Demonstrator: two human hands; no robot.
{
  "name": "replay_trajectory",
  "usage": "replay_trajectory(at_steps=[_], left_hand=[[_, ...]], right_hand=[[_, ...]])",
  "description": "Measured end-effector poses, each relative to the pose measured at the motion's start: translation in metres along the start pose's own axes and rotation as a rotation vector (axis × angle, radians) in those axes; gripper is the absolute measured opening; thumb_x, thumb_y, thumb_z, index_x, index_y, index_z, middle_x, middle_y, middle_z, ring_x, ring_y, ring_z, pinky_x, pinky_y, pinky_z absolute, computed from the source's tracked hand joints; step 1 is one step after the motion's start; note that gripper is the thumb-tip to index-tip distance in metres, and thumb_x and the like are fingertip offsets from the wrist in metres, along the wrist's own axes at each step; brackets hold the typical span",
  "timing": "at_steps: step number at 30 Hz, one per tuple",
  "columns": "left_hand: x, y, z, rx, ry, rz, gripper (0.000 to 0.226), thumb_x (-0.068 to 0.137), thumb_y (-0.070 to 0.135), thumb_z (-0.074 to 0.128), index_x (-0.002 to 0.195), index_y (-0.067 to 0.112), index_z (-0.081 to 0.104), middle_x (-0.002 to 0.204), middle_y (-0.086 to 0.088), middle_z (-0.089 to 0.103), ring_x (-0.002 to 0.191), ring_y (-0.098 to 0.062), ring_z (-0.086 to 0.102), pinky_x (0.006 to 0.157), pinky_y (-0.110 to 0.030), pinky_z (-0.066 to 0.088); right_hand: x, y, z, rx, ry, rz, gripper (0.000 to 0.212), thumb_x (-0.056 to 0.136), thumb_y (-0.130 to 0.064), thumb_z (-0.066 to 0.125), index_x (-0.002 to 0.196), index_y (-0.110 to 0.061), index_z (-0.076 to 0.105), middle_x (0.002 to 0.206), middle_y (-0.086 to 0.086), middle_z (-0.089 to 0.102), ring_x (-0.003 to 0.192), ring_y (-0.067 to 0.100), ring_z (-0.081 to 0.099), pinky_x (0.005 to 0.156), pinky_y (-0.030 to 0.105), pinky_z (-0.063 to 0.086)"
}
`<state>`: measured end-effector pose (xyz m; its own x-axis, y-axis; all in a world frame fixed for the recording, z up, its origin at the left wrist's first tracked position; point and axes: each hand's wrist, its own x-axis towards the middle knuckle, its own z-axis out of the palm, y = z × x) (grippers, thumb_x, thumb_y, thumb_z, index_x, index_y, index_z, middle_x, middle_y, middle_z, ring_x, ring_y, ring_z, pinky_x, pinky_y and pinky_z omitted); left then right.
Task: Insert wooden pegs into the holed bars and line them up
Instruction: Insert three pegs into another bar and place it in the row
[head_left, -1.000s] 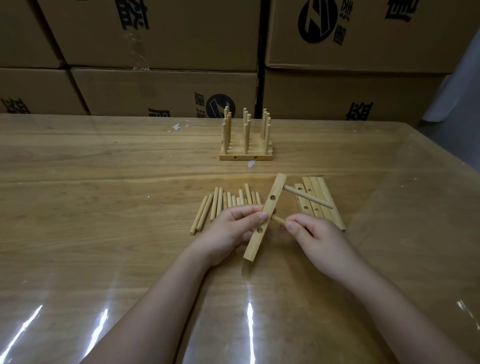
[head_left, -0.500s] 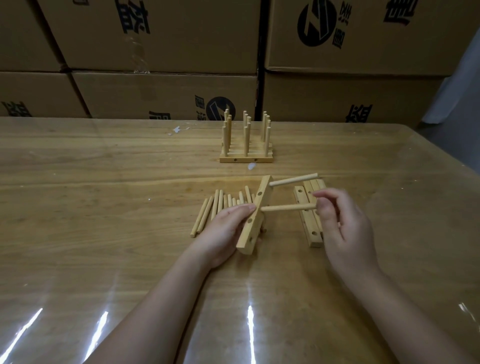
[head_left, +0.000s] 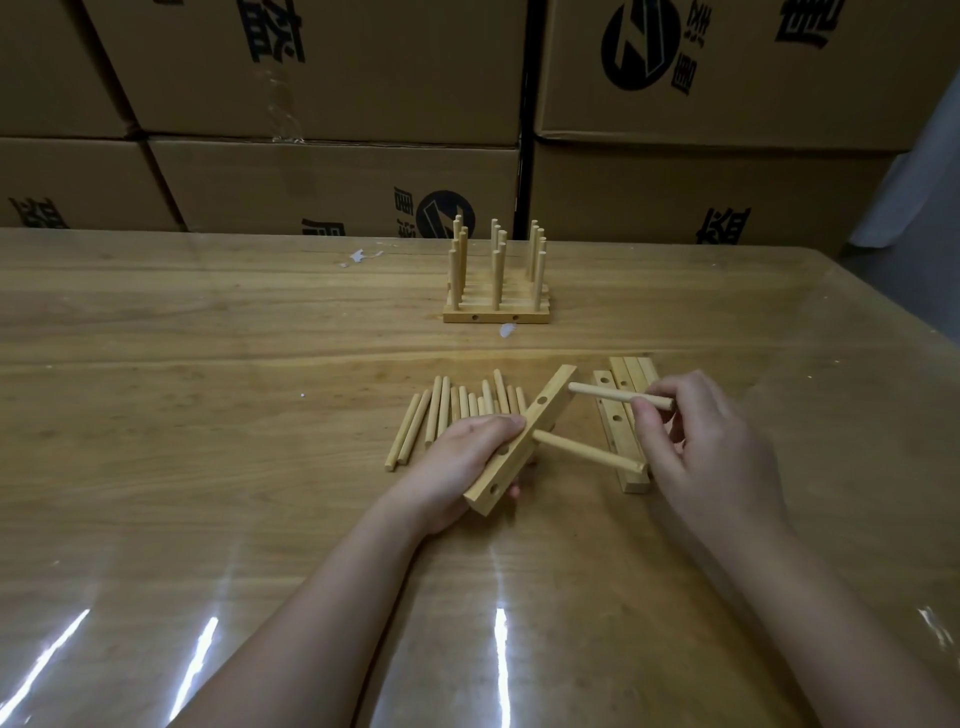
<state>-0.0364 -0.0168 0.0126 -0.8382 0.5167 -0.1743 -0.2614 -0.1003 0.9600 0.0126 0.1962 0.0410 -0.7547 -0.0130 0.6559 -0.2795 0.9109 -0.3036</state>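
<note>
My left hand (head_left: 462, 462) grips a holed wooden bar (head_left: 524, 436), tilted on edge above the table. A middle peg (head_left: 587, 451) sticks out of the bar to the right. An upper peg (head_left: 618, 396) also juts from the bar's far end, and my right hand (head_left: 701, 441) pinches it near its outer end. Loose pegs (head_left: 441, 410) lie in a row behind my left hand. Bare holed bars (head_left: 623, 415) lie side by side under my right hand.
A finished block of bars with upright pegs (head_left: 496, 291) stands further back on the wooden table (head_left: 208, 415). Stacked cardboard boxes (head_left: 337, 171) wall off the table's far edge. White scraps (head_left: 358, 255) lie at the back.
The bar now carries two pegs. My right hand let go of the middle peg and moved up to pinch the upper one. The bar has tilted further in my left hand.
</note>
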Motion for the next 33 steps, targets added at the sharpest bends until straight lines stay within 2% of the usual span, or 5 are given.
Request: replay_trajectory(at_steps=[5, 18, 25, 29, 33], left_hand=[[-0.002, 0.001, 0.001, 0.0, -0.021, 0.01, 0.03, 0.081, 0.039, 0.059, 0.093, 0.016, 0.073, 0.077, -0.001, 0.066, 0.061, -0.008, 0.06, 0.053, -0.02, 0.05], [-0.001, -0.001, -0.004, -0.128, 0.0, 0.072, 0.036, 0.084, 0.034, 0.059, 0.115, 0.017, 0.068, 0.077, 0.0, 0.065, 0.063, -0.009, 0.06, 0.051, -0.021, 0.048], [0.006, 0.003, -0.009, -0.489, 0.214, 0.112, 0.036, 0.094, 0.031, 0.05, 0.118, 0.005, 0.058, 0.07, -0.002, 0.06, 0.052, -0.008, 0.053, 0.044, -0.019, 0.044], [0.008, 0.002, -0.01, -0.484, 0.23, 0.106, 0.034, 0.096, 0.031, 0.047, 0.118, 0.009, 0.058, 0.07, 0.0, 0.06, 0.049, -0.007, 0.05, 0.044, -0.019, 0.043], [0.008, 0.0, -0.01, -0.445, 0.209, 0.094, 0.025, 0.097, 0.032, 0.046, 0.103, 0.013, 0.061, 0.07, 0.0, 0.06, 0.047, -0.007, 0.047, 0.042, -0.018, 0.041]], right_hand=[[-0.001, 0.001, 0.003, -0.006, -0.017, -0.019, 0.041, 0.095, -0.036, 0.028, 0.081, -0.007, 0.055, 0.073, -0.003, 0.047, 0.063, 0.015, 0.045, 0.043, 0.028, 0.033], [-0.005, -0.006, 0.005, 0.374, -0.011, 0.091, 0.031, 0.093, -0.046, 0.032, 0.081, -0.02, 0.046, 0.056, -0.009, 0.042, 0.051, 0.011, 0.045, 0.043, 0.017, 0.03], [-0.017, -0.021, 0.026, 0.057, -0.547, -0.116, 0.043, 0.094, -0.045, 0.03, 0.134, -0.033, 0.039, 0.131, -0.022, 0.039, 0.126, 0.002, 0.034, 0.104, 0.023, 0.023], [-0.029, -0.022, 0.044, 0.001, -0.745, -0.245, 0.055, 0.096, -0.051, 0.026, 0.147, -0.039, 0.008, 0.15, -0.028, 0.002, 0.138, -0.003, 0.003, 0.107, 0.021, 0.0], [-0.029, -0.022, 0.042, -0.013, -0.676, -0.2, 0.055, 0.094, -0.053, 0.029, 0.146, -0.034, 0.02, 0.149, -0.017, 0.02, 0.134, 0.003, 0.019, 0.107, 0.021, 0.01]])
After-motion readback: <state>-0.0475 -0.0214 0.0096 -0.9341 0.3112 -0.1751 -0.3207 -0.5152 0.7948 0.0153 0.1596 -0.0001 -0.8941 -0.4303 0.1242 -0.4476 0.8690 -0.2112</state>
